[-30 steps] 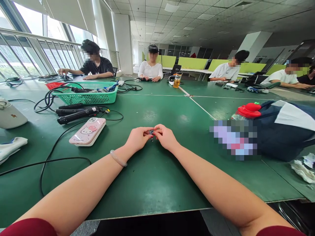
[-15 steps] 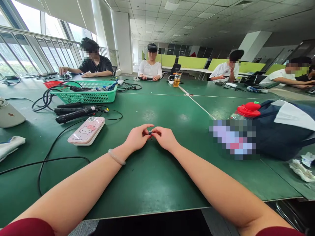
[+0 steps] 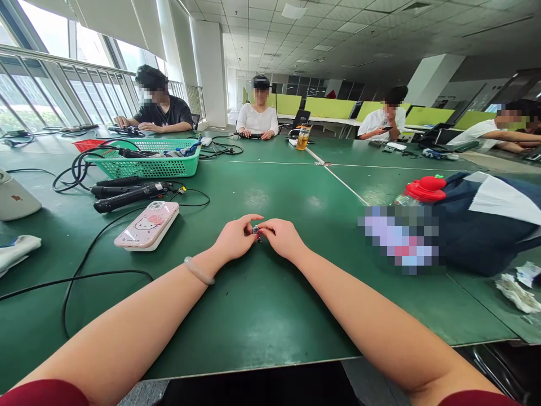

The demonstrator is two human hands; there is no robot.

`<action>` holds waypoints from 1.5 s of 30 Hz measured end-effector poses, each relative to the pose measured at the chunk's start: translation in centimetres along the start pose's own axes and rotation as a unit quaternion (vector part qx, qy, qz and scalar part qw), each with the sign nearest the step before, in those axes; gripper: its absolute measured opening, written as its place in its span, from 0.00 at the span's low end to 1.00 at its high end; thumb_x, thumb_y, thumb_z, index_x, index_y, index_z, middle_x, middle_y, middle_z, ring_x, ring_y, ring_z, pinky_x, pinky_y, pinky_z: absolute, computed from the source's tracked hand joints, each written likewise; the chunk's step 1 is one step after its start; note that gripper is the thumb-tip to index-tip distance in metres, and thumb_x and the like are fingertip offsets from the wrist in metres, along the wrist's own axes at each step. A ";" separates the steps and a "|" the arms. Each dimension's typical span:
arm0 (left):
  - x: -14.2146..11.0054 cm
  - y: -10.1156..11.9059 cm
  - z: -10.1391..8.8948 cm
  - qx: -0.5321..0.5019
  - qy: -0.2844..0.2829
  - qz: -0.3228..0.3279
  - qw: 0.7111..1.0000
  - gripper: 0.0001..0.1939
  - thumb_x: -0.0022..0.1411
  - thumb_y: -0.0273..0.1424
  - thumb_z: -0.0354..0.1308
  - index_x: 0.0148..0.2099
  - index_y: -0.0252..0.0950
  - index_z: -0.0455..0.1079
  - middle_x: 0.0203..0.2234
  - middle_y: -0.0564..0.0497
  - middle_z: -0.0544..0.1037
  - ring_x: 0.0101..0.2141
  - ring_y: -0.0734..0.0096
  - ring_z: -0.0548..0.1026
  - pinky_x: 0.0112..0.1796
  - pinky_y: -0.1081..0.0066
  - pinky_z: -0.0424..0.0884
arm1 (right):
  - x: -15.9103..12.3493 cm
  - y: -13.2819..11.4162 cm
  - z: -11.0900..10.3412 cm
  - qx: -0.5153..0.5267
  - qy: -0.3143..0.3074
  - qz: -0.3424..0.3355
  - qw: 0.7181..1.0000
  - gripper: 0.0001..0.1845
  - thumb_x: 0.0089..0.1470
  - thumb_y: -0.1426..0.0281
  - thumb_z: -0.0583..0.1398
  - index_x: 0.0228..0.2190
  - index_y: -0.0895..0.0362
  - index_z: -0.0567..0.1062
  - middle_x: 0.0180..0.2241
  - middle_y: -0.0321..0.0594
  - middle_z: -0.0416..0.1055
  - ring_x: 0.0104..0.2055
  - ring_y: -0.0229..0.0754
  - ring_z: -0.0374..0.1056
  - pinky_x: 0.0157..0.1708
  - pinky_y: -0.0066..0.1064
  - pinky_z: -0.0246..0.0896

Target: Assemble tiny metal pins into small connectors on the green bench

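Between my fingertips, over the middle of the green table (image 3: 262,316), is a small dark object with shiny bits (image 3: 256,230); it is too small to name. My left hand (image 3: 235,237), with a pale bangle (image 3: 198,271) on the wrist, pinches it from the left. From the right, my right hand (image 3: 280,237) closes its thumb and fingers on the same object. The fingertips of both hands almost meet, and part of the object is hidden behind them. To the left of my left hand lies a pink phone (image 3: 147,224) in a Hello Kitty case.
Left of the phone run black cables (image 3: 84,270), with black handheld devices (image 3: 127,196) and a green basket (image 3: 147,164) behind. A red-lidded bottle (image 3: 420,190) and a dark bag (image 3: 486,231) stand on the right. Several people sit farther back around an orange drink (image 3: 302,138).
My hands stay together, with only a slight shift of the small object between the fingertips. The person at the far left has moved a hand; the view has drifted slightly.
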State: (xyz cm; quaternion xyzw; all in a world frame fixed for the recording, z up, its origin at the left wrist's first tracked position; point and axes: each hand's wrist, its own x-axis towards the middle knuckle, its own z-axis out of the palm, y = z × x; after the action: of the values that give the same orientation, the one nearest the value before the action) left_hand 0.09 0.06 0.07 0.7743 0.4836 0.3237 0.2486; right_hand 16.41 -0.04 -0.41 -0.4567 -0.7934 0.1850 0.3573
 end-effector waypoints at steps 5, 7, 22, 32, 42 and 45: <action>0.2 -0.1 -0.1 0.008 0.029 -0.033 0.999 0.18 0.50 0.31 0.53 0.45 0.42 0.70 0.20 0.57 0.68 0.23 0.74 0.66 0.28 0.73 0.63 | -0.1 0.5 0.3 -0.044 -0.007 0.027 0.999 0.11 0.51 0.73 0.58 0.38 0.55 0.74 0.38 0.40 0.72 0.42 0.41 0.66 0.43 0.34 0.60; 0.3 0.0 -0.2 0.011 0.036 -0.049 0.998 0.16 0.50 0.32 0.53 0.43 0.42 0.71 0.20 0.56 0.69 0.23 0.74 0.66 0.27 0.73 0.63 | -0.1 0.9 0.5 -0.060 -0.025 0.010 0.998 0.15 0.48 0.70 0.61 0.40 0.56 0.73 0.42 0.41 0.71 0.46 0.44 0.64 0.47 0.36 0.58; 0.2 -0.1 -0.2 0.009 0.005 -0.089 0.996 0.18 0.54 0.36 0.51 0.46 0.39 0.70 0.21 0.54 0.77 0.26 0.69 0.73 0.30 0.71 0.66 | 0.3 1.3 1.0 -0.102 -0.067 -0.068 0.990 0.07 0.50 0.77 0.59 0.30 0.56 0.76 0.32 0.38 0.73 0.38 0.39 0.65 0.42 0.31 0.59; 0.5 -1.0 -0.1 -0.039 0.030 -0.086 0.995 0.16 0.54 0.29 0.50 0.45 0.39 0.69 0.25 0.53 0.78 0.30 0.68 0.75 0.34 0.70 0.67 | 0.2 1.5 0.0 0.007 -0.034 0.040 0.999 0.11 0.48 0.80 0.56 0.28 0.55 0.75 0.29 0.34 0.74 0.32 0.36 0.68 0.37 0.28 0.61; 0.4 -0.7 -0.2 -0.051 0.032 -0.077 0.995 0.13 0.49 0.35 0.58 0.40 0.40 0.69 0.29 0.53 0.78 0.32 0.69 0.74 0.37 0.69 0.66 | 0.5 2.1 0.1 0.220 0.003 0.122 0.968 0.06 0.45 0.73 0.58 0.29 0.59 0.73 0.28 0.37 0.73 0.30 0.35 0.68 0.36 0.30 0.64; 0.5 -0.7 0.0 -0.085 0.026 -0.068 0.994 0.14 0.47 0.36 0.60 0.38 0.38 0.69 0.28 0.52 0.77 0.32 0.69 0.73 0.36 0.69 0.67 | 0.5 1.8 0.2 0.279 0.025 0.113 0.953 0.07 0.43 0.70 0.60 0.29 0.60 0.73 0.28 0.38 0.72 0.30 0.36 0.68 0.35 0.30 0.64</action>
State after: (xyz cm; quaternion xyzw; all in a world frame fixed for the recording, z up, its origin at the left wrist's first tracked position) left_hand -0.18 0.82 -0.27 0.7070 0.5123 0.3659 0.3222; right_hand 17.20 1.34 -1.47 -0.4297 -0.6444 0.4266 0.4670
